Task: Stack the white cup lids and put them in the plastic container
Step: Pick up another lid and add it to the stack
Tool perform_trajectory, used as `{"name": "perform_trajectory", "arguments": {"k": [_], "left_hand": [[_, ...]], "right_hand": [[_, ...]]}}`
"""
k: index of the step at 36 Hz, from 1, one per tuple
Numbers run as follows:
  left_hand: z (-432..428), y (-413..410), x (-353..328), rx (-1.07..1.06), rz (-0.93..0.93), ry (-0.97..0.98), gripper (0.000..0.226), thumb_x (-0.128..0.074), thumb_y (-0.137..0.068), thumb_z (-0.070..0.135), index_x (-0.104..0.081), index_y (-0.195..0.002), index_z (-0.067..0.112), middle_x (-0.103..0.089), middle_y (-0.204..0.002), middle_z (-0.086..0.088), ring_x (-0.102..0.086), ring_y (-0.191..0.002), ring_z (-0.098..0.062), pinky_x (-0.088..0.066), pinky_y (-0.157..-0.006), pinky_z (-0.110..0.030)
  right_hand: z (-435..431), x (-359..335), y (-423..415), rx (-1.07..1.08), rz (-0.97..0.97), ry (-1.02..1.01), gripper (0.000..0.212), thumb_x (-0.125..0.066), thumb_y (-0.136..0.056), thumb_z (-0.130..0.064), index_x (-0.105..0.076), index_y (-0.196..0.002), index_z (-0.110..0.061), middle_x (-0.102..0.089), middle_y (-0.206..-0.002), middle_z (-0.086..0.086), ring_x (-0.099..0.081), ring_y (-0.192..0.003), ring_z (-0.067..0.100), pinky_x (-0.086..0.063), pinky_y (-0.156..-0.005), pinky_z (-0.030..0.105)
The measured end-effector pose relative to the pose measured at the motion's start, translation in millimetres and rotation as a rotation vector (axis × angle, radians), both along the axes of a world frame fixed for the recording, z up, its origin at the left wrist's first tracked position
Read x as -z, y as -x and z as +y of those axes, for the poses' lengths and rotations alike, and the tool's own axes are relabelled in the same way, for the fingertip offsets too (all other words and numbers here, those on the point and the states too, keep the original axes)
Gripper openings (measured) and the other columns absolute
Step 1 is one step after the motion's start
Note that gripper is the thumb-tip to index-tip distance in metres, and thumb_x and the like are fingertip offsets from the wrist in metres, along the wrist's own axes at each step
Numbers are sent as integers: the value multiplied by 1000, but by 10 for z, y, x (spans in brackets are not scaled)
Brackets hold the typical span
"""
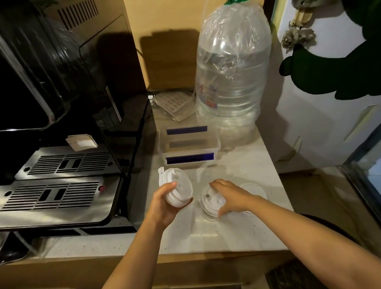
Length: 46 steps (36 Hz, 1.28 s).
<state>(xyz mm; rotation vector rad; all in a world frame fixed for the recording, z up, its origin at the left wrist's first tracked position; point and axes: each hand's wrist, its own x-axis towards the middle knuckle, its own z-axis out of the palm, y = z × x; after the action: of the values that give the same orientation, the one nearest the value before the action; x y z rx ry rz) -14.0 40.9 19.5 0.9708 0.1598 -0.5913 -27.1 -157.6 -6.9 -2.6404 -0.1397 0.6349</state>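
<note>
**Lid stack in left hand, loose lid under right hand, container empty**

While the left hand (164,204) grips a stack of white cup lids (179,190) tilted above the countertop (243,170), the right hand (230,196) lies spread over a single lid (208,201) resting flat on the surface. The left fingers wrap the lower rim of the stack, with the thumb on its upper face. The right hand's fingers reach across the top of the single lid and its thumb sits at the near rim; whether it has closed on the lid cannot be told. Another lid (254,188) shows faintly just beyond the right hand.

The plastic container (216,142) stands open and empty just behind the stack, between the coffee machine (46,98) and the large water bottle (234,73). Its near wall lies close to the stack's far edge.

Clearances: the machine's black side panel bounds the working strip on the left, close to the left hand. The countertop's right edge runs near the right forearm, with a drop to the floor beyond it. Its front edge is well behind both hands. Bare surface is available in front of the container's right half.
</note>
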Motion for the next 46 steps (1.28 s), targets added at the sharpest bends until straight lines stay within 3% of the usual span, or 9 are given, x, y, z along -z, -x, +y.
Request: {"name": "perform_trajectory", "arguments": {"k": [3,5,10,16,23,26,30,39,46], "left_hand": [[-22,-16,-5,1,-8,8,92,-85,-13,32,-50,-97,26,-50,-96,-7,-51,-91,-25,-58,-65,-36],[-43,-37,-17,0,-20,12,75,-78,-27,24,-51,-97,24,-50,-95,-7,-51,-89,-23,-58,-64,-35],[-116,-94,-87,16,-55,14,56,-67,-41,31,-55,-94,21,-55,-93,-9,-53,-87,-22,-48,-77,-41],[-215,-172,-143,38,-84,18,91,-86,-14,44,-54,-97,23,-53,-97,-11,-51,-92,-24,-47,-84,-44],[-319,-244,-242,135,-208,74,82,-86,-29,48,-59,-103,23,-66,-97,-8,-59,-91,-22,-52,-80,-37],[-376,-238,-295,126,-229,83,83,-87,-26,47,-60,-100,24,-73,-85,-3,-67,-82,-20,-57,-72,-33],[-435,-234,-362,115,-218,74,91,-87,-18,50,-57,-101,23,-66,-92,-7,-62,-86,-22,-60,-67,-31],[-502,-311,-377,157,-242,65,89,-86,-21,51,-57,-101,22,-75,-79,1,-70,-77,-15,-57,-70,-30],[-561,-332,-390,173,-259,61,88,-86,-22,51,-57,-100,23,-68,-89,-4,-66,-83,-18,-58,-70,-30]], "right_hand": [[-26,-104,-5,41,-36,-55,92,-75,-73,-24,-19,-146,-15,-21,-154,1,-25,-139,21,-30,-110,31],[-48,-214,-15,65,-68,-102,92,-75,-74,-24,-18,-146,-16,-18,-156,0,-22,-141,20,-27,-111,29],[-77,-568,-83,141,-158,-245,86,-77,-72,-23,-26,-141,-18,-26,-150,0,-29,-136,19,-31,-104,27],[-107,-826,-140,279,-208,-437,93,-79,-69,-24,-25,-144,-19,-30,-149,-1,-33,-135,17,-34,-102,27],[3,-961,-150,354,-169,-632,82,-82,-66,-27,-38,-136,-23,-47,-131,-4,-45,-113,11,-42,-88,25],[60,-1003,-161,349,-175,-653,79,-81,-67,-26,-40,-134,-22,-47,-122,-8,-46,-111,10,-42,-86,24],[96,-1035,-194,339,-191,-638,80,-81,-67,-26,-39,-135,-20,-47,-124,-7,-44,-109,9,-41,-87,24],[112,-1038,-217,321,-208,-615,82,-81,-67,-27,-38,-137,-20,-46,-137,0,-43,-109,9,-42,-88,24],[105,-1008,-258,324,-223,-564,85,-81,-66,-30,-36,-137,-21,-45,-138,1,-46,-117,15,-46,-92,29]]}}
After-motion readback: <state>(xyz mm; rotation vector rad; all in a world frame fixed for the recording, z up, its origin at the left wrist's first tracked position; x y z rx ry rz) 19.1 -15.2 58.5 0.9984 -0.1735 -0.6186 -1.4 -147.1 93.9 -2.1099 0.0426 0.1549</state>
